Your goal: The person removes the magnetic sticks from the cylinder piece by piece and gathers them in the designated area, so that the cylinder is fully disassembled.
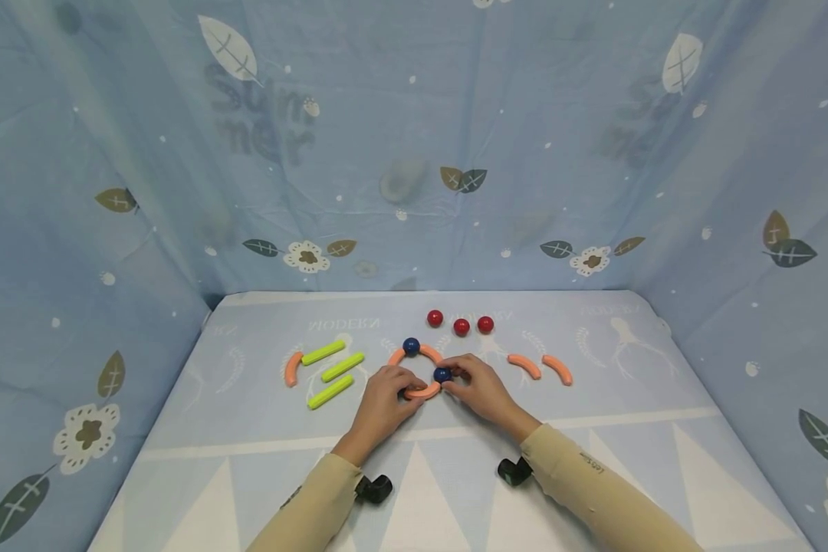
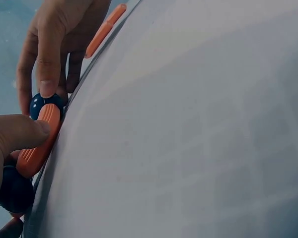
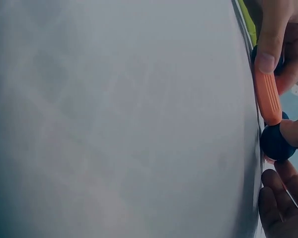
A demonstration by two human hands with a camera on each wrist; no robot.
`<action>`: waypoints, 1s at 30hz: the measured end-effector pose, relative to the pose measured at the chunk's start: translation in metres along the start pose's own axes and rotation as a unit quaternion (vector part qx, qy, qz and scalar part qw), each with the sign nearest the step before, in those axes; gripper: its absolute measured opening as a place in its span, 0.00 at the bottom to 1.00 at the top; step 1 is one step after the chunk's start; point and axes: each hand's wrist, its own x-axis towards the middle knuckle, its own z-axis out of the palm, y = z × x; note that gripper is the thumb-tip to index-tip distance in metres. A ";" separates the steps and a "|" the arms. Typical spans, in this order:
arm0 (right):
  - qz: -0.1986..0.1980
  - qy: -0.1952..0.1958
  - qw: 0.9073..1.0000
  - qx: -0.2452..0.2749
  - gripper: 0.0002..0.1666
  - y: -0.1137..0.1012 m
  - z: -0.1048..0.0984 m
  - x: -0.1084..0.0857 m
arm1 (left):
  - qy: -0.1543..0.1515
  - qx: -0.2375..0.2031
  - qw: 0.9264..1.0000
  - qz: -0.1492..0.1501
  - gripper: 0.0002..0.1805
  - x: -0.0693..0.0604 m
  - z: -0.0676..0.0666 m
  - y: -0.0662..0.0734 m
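Note:
On the table lies a ring of curved orange rods (image 1: 431, 353) and dark blue balls (image 1: 411, 346). My left hand (image 1: 388, 399) is at the ring's lower left. Its thumb presses on the near orange rod (image 2: 38, 141), which it grips beside a dark blue ball (image 2: 16, 189). At the ring's right side, my right hand (image 1: 481, 386) pinches another blue ball (image 3: 278, 142) between thumb and fingers. The near rod meets this ball at its end. In the head view the left fingers hide much of the lower-left ball.
Several green rods (image 1: 343, 367) lie left of the ring, with a curved orange rod (image 1: 293, 369) beside them. Three red balls (image 1: 461, 327) sit behind the ring. Two more curved orange rods (image 1: 557, 369) lie to the right. Patterned blue cloth (image 1: 400, 138) walls the table's back and sides.

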 end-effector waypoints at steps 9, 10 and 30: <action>-0.009 -0.002 1.000 -0.025 0.19 0.002 -0.001 0.002 | 0.005 -0.004 1.000 0.019 0.07 0.002 0.001 -0.001; -0.009 -0.002 1.000 -0.027 0.19 0.002 -0.001 0.002 | 0.006 -0.005 1.000 0.020 0.07 0.002 0.000 -0.001; 0.017 -0.012 1.000 -0.012 0.18 0.001 -0.007 0.011 | -0.013 -0.002 1.000 -0.005 0.07 0.006 -0.001 0.000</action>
